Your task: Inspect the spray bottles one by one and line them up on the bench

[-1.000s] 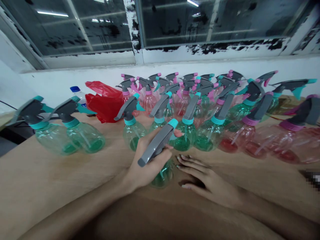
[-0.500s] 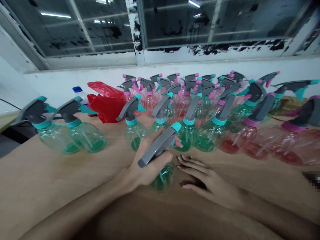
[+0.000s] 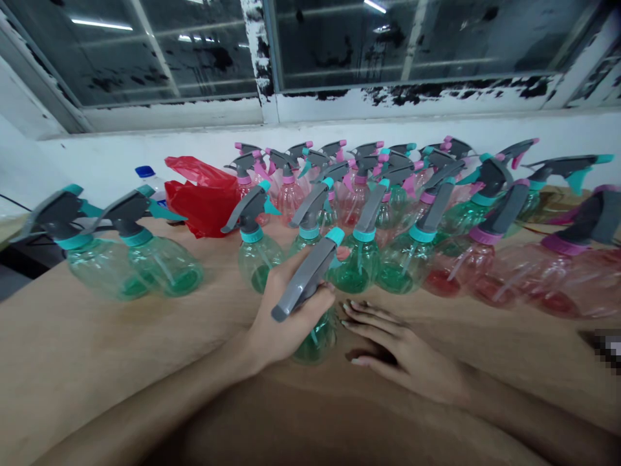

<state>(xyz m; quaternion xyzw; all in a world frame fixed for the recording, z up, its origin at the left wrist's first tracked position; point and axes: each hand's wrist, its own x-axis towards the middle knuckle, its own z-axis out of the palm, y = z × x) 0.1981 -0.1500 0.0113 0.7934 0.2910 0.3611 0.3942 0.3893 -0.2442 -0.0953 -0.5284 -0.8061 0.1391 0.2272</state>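
My left hand (image 3: pixel 286 307) is closed around the neck of a green spray bottle (image 3: pixel 315 343), under its grey trigger head with a turquoise nozzle. The head points away and to the right; my fingers hide the collar and most of the trigger. To the right of that bottle, my right hand (image 3: pixel 388 340) lies palm down on the table, fingers stretched toward the bottle without gripping anything. Just beyond both hands stands a row of green spray bottles (image 3: pixel 356 265), and red ones (image 3: pixel 456 272) continue the row rightward.
Two more green spray bottles (image 3: pixel 167 265) stand at the left on the wooden table (image 3: pixel 97 349). A red plastic bag (image 3: pixel 204 200) and a blue-capped bottle (image 3: pixel 150 178) are behind. Several pink-nozzled bottles (image 3: pixel 291 194) crowd against the wall below the window (image 3: pixel 407 45).
The trigger head in my left hand has shifted slightly upward and tilted a little more upright. My right hand has stayed flat on the table. The whole view has moved slightly.
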